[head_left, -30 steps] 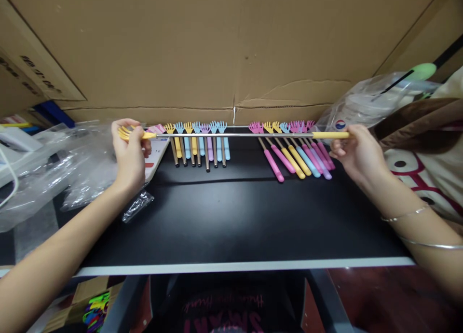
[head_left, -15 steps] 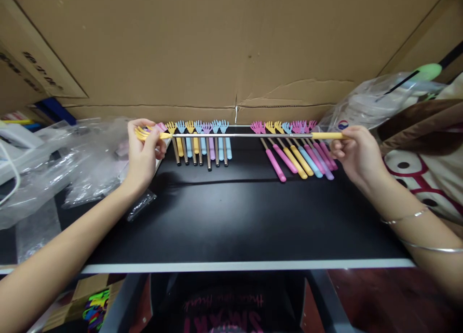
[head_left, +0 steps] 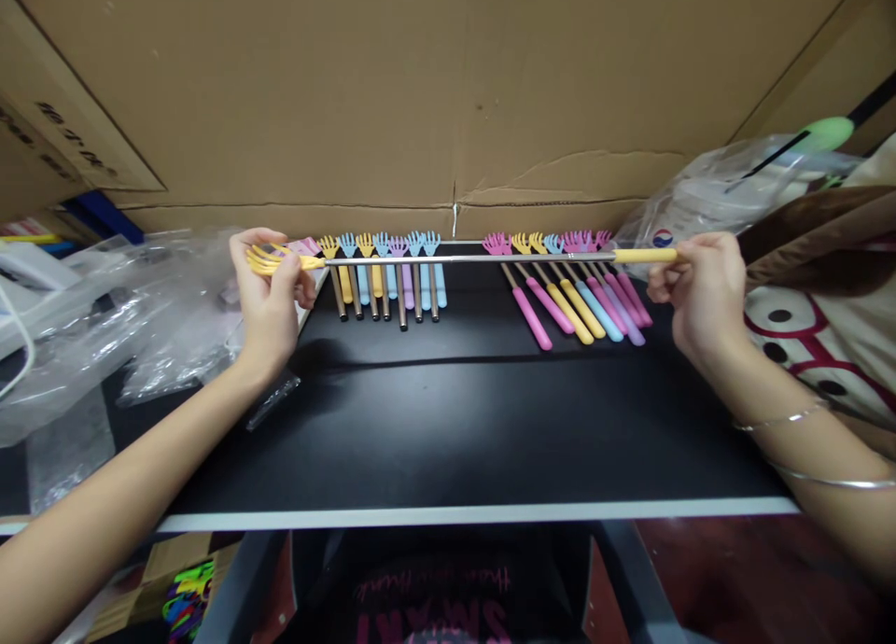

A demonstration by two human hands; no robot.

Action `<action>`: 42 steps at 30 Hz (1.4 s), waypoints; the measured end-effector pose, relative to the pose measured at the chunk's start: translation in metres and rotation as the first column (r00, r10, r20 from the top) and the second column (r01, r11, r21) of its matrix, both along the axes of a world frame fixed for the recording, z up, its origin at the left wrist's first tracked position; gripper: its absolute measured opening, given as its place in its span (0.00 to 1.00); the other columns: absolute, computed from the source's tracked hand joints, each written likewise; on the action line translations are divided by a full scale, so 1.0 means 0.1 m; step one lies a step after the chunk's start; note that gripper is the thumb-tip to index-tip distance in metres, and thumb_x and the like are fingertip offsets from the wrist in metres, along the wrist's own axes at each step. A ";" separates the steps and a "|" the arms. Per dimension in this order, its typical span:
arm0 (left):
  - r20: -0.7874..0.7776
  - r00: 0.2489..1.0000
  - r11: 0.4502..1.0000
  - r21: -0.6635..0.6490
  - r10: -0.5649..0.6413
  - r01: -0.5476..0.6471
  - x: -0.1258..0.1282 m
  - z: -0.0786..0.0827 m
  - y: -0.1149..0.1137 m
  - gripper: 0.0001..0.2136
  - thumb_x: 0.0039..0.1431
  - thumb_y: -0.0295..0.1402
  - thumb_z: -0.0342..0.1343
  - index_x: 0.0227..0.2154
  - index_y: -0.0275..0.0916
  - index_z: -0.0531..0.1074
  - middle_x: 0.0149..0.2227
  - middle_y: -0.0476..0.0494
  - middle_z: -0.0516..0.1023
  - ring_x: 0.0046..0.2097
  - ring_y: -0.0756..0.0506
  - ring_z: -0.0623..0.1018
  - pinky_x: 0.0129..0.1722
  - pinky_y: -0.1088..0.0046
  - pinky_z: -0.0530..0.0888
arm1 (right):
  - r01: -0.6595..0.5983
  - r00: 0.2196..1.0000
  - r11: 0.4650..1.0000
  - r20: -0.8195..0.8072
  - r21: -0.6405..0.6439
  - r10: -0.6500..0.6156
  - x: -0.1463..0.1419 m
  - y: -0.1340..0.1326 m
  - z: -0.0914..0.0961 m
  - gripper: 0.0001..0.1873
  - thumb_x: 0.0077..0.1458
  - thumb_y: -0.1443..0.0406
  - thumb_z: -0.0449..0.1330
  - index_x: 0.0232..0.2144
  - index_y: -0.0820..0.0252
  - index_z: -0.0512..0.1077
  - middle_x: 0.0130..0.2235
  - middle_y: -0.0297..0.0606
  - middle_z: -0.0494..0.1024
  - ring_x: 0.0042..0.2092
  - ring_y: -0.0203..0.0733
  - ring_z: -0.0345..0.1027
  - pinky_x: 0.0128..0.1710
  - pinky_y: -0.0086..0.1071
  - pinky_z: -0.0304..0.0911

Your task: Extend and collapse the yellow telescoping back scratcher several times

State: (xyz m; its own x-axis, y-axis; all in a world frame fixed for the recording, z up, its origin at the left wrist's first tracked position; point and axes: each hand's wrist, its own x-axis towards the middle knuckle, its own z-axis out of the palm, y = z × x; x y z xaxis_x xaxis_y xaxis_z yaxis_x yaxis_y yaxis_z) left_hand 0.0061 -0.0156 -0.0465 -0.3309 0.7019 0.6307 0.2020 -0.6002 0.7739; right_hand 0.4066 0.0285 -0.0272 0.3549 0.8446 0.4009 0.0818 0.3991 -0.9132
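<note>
I hold a long extended back scratcher (head_left: 462,259) level above a black table (head_left: 455,420). It has a yellow claw head, a thin metal rod and a yellow handle. My left hand (head_left: 270,299) pinches the claw head at the left end. My right hand (head_left: 700,289) grips the yellow handle at the right end. Beneath the rod lie two rows of short collapsed scratchers: a left group (head_left: 385,280) with yellow, blue and purple heads, and a right group (head_left: 574,294) with pink, yellow, blue and purple handles.
A large cardboard sheet (head_left: 448,93) stands behind the table. Crumpled clear plastic bags (head_left: 105,317) lie at the left, and a plastic bag (head_left: 721,196) at the right rear. A patterned cloth (head_left: 833,345) is at the right edge. The table's front edge (head_left: 476,515) is white.
The extended scratcher has shifted slightly left and its handle end has risen a little. Both hands keep their hold on its ends.
</note>
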 end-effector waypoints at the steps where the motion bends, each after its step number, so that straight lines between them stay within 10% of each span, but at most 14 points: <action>1: -0.004 1.000 1.000 -0.005 0.005 -0.005 0.00 0.00 -0.01 0.13 0.52 0.36 0.55 0.35 0.41 0.56 0.16 0.59 0.61 0.16 0.54 0.61 0.15 0.79 0.58 | 0.008 1.000 1.000 0.001 0.011 -0.008 0.00 -0.01 0.00 0.11 0.39 0.68 0.53 0.28 0.54 0.55 0.14 0.24 0.61 0.16 0.33 0.55 0.13 0.24 0.44; 21: -0.080 0.997 1.000 0.010 -0.006 0.007 0.09 -0.03 -0.08 0.16 0.56 0.42 0.54 0.39 0.42 0.54 0.34 0.46 0.73 0.32 0.50 0.73 0.26 0.76 0.67 | -0.155 0.988 0.984 0.005 0.083 0.155 -0.05 -0.03 -0.01 0.18 0.37 0.62 0.61 0.28 0.53 0.54 0.20 0.24 0.66 0.18 0.31 0.58 0.14 0.25 0.46; 42: -0.527 0.747 0.890 -0.414 -0.405 0.190 0.27 -0.20 -0.23 0.20 0.59 0.39 0.47 0.51 0.42 0.48 0.47 0.41 0.68 0.47 0.43 0.72 0.49 0.63 0.66 | -0.568 0.710 0.802 0.383 -0.184 0.591 -0.32 -0.29 -0.05 0.12 0.54 0.59 0.57 0.31 0.54 0.55 0.29 0.32 0.76 0.21 0.32 0.62 0.18 0.28 0.57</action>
